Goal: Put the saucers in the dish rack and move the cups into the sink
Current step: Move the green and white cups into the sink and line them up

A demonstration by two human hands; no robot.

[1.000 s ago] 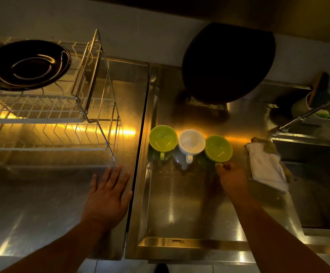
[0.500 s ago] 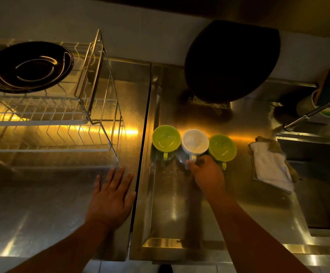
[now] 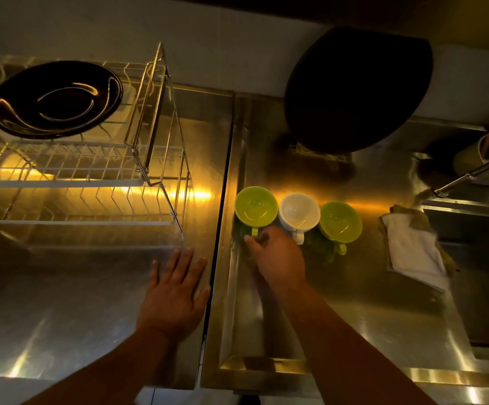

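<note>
Three cups stand in a row on the recessed steel tray: a left green cup, a white cup and a right green cup, handles toward me. My right hand reaches in from below, its fingers curled on the handle of the left green cup. My left hand lies flat with fingers spread on the steel counter, just in front of the dish rack. A dark glossy saucer lies on the rack's upper tier. No saucers show under the cups.
A folded white cloth lies right of the cups, beside the sink basin with a faucet spout over it. A large black round object leans on the back wall. A container stands at far right.
My right hand has swept left along the row, from the right green cup past the white cup to the left green cup's handle. The left hand has stayed flat on the counter.
</note>
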